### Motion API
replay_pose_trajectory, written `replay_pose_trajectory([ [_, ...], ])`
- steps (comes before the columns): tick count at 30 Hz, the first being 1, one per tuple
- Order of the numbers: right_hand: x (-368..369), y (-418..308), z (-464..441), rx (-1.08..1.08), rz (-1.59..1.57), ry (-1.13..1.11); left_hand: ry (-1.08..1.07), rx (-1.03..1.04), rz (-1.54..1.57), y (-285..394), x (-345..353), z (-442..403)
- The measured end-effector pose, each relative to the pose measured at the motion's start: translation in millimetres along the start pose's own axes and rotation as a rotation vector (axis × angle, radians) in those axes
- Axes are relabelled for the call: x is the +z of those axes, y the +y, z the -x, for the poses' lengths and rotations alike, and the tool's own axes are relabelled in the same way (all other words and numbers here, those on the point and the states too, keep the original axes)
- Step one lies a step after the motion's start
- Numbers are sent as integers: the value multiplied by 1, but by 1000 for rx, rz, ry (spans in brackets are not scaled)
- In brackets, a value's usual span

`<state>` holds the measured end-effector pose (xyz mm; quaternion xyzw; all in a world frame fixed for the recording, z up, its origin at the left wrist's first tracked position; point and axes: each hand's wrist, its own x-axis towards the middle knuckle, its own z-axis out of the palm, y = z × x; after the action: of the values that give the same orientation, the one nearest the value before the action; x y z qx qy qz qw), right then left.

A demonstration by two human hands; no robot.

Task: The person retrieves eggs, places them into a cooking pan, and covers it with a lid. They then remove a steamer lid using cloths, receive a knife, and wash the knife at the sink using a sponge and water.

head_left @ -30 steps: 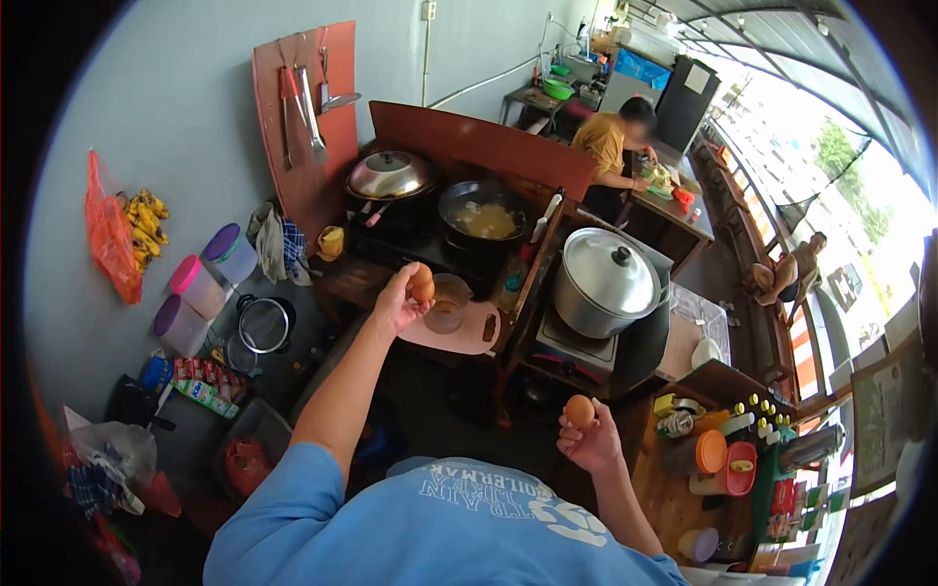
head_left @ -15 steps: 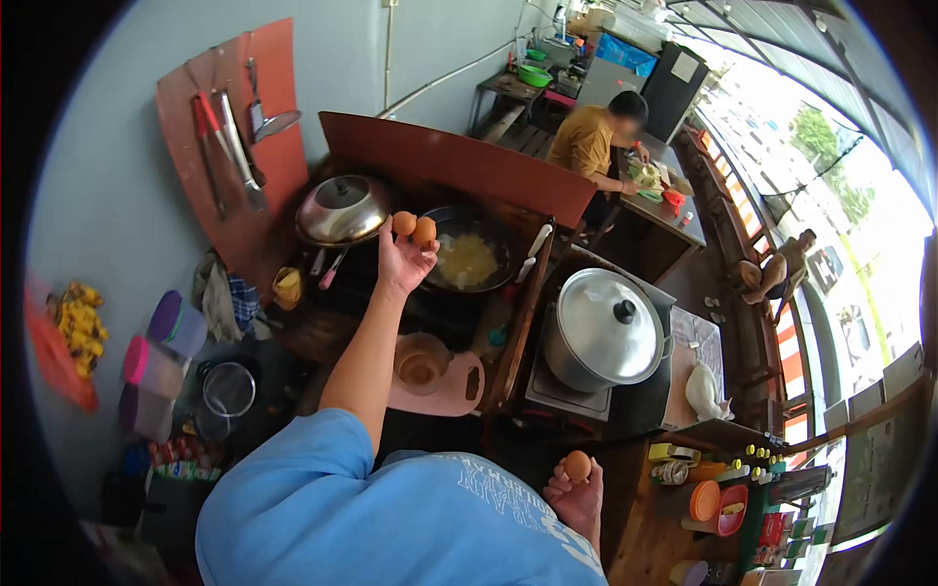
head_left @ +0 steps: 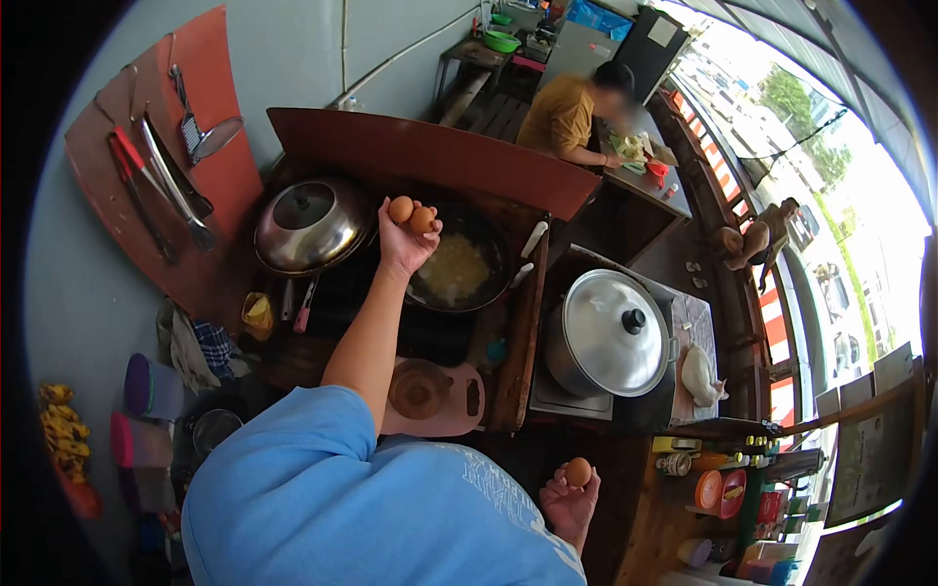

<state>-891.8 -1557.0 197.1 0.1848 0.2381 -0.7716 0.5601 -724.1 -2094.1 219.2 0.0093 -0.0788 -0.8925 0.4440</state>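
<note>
My left hand (head_left: 405,246) is closed around two brown eggs (head_left: 422,220), raised at the left edge of a dark frying pan (head_left: 499,234). Inside that pan lies pale yellowish, bubbling-looking liquid (head_left: 454,269). Low on the right, close to my body, my right hand (head_left: 567,505) grips a single brown egg (head_left: 578,473). A pink cutting board (head_left: 459,415) with a clear bowl (head_left: 420,389) on it sits between my body and the stove. To the left of my left hand stands a wok with a domed metal lid (head_left: 305,230).
A large lidded aluminium pot (head_left: 614,332) stands right of the pan. Beyond the red-brown splash board (head_left: 430,161), a person in a mustard shirt (head_left: 562,119) works at a table. Utensils hang on the left board (head_left: 147,146). A white cat-like shape (head_left: 701,376) lies far right.
The view has shifted, so the stove and wall appear farther left. My left hand has moved slightly relative to the pan, still with both eggs. My right hand keeps its egg.
</note>
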Motion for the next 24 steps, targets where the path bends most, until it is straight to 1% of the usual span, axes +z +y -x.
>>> replay_pose_trajectory([
  [3,-2,8,-1,-11,-12,31,65,-4,-15,5,-7,-7],
  [5,-3,9,-3,-7,-25,-22,117,1,-51,8,-9,-10],
  [8,-3,12,-2,-10,-40,-14,182,-11,-98,11,-10,-12],
  [11,-5,14,-2,-33,-23,14,193,-28,-158,13,-10,-12],
  [14,-9,15,-2,-41,-17,-13,199,-53,-203,13,-3,-10],
  [18,-11,18,3,-59,-36,-20,193,-40,-232,9,-4,-13],
  [19,-12,20,4,-76,-21,-5,218,-30,-238,5,4,-10],
  [22,-16,23,8,-105,-13,18,185,-91,-287,7,-2,-15],
  [24,-19,26,12,-118,-21,28,211,-132,-328,6,-2,-18],
])
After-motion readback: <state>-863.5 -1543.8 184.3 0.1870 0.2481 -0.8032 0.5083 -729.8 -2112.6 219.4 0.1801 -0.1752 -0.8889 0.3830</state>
